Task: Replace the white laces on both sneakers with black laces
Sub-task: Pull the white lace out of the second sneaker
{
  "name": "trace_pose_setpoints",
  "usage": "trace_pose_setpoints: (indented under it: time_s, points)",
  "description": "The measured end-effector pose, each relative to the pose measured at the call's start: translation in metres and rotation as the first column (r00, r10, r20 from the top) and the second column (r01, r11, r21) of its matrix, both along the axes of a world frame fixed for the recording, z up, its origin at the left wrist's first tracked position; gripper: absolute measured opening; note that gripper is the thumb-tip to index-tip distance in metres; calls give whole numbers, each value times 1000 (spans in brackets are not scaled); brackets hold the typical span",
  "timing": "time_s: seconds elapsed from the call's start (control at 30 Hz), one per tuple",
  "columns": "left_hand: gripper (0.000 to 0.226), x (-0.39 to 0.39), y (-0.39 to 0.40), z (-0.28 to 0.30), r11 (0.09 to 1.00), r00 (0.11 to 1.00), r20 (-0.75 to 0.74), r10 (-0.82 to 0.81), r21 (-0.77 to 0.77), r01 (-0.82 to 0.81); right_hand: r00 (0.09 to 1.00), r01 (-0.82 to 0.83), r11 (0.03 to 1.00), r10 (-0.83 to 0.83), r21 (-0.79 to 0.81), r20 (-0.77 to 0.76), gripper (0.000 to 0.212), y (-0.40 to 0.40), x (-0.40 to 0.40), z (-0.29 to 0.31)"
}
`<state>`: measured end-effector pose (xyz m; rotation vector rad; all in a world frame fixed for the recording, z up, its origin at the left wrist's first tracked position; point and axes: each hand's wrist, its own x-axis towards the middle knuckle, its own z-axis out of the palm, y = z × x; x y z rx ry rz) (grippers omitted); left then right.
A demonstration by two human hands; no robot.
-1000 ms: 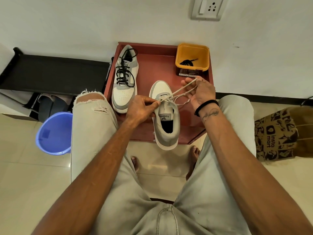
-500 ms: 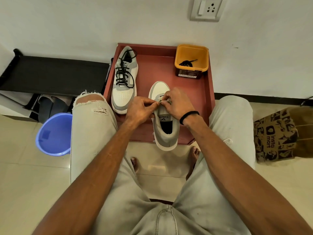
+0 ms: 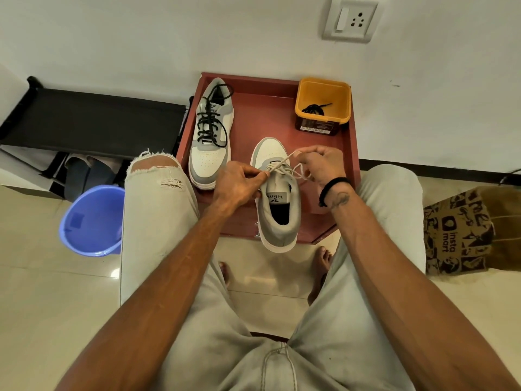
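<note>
Two grey-and-white sneakers lie on a red-brown low table (image 3: pixel 270 119). The left sneaker (image 3: pixel 210 153) carries black laces. The right sneaker (image 3: pixel 277 210) has its heel over the table's near edge and carries a white lace (image 3: pixel 282 165). My left hand (image 3: pixel 239 184) pinches the white lace at the sneaker's left side. My right hand (image 3: pixel 320 163) pinches a pulled-out stretch of the same lace, up and to the right of the eyelets. A coiled black lace (image 3: pixel 314 108) lies inside a yellow tub (image 3: pixel 322 104) at the table's far right corner.
A blue bucket (image 3: pixel 91 221) stands on the floor at my left knee. A dark shoe rack (image 3: pixel 93 122) runs along the wall at left. A printed paper bag (image 3: pixel 465 230) sits on the floor at right. My bare feet rest under the table's near edge.
My right hand went from the far right back to the eyelets, and now has drawn out to the right again with a stretch of white lace. My left hand stayed at the sneaker.
</note>
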<state>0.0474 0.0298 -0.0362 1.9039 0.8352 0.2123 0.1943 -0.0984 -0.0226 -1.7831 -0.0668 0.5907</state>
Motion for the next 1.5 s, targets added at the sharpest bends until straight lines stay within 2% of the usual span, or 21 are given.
trace_pose_setpoints:
  time_s: [0.13,0.27,0.37,0.5,0.67,0.77,0.87,0.93,1.0,1.03,1.07,1.1,1.13,1.17,1.23,1.3,1.37,1.43,1.5]
  points:
    - [25,2,-1,-3,1000,1000,-11,13,0,-13,977,103,988,-79,113,-199,12,4,-4,2]
    - [22,4,2,-11,999,1000,1,14,-32,-14,945,158,967,-90,199,-314,12,6,-10,10]
    - [18,6,0,-14,993,997,26,69,-102,-66,922,168,965,-80,203,-380,8,7,-9,11]
    - [15,8,-6,-15,971,989,50,140,-204,-127,888,215,962,-122,167,-443,21,9,-10,7]
    - [16,9,-9,-16,993,991,70,113,-19,-112,793,279,950,-147,139,-591,24,7,-6,-2]
    - [21,11,-10,-14,984,982,83,171,-65,-166,743,326,935,-163,137,-649,20,5,-6,-3]
    - [23,12,-12,-13,978,971,112,209,3,-211,651,502,845,-230,183,-723,26,-1,-2,2]
    - [23,11,-13,-12,977,973,124,197,60,-205,638,537,818,-234,206,-733,27,-4,5,4]
    - [23,11,-14,-12,979,978,156,137,131,-158,731,459,864,-236,206,-640,17,-2,8,3]
    - [24,10,-16,-13,974,984,165,70,201,-103,813,402,901,-269,164,-517,9,0,9,2]
    - [25,9,-17,-13,955,988,150,-19,294,-26,903,324,941,-276,99,-330,10,2,10,-1]
    - [27,9,-18,-14,920,988,111,-108,387,57,967,236,972,-234,8,-101,26,1,10,-3]
    - [29,9,-19,-15,881,983,60,-175,455,129,985,144,984,-132,-108,116,40,-2,6,-2]
    - [30,9,-20,-16,849,977,16,-214,498,178,959,74,974,-10,-215,285,48,-5,2,-1]
    - [30,9,-21,-18,806,969,-31,-245,549,222,851,-30,939,204,-342,484,47,-12,-9,2]
    - [29,10,-21,-20,770,961,-63,-270,586,254,783,-165,897,372,-410,499,39,-20,-14,4]
    - [28,11,-21,-18,743,952,-87,-294,605,285,778,-313,828,504,-465,375,32,-25,-19,7]
    - [28,12,-21,-17,730,945,-103,-310,611,306,745,-350,759,581,-549,329,28,-27,-22,6]
    - [31,12,-22,-17,724,940,-117,-321,610,323,728,-327,752,586,-572,355,21,-27,-24,6]
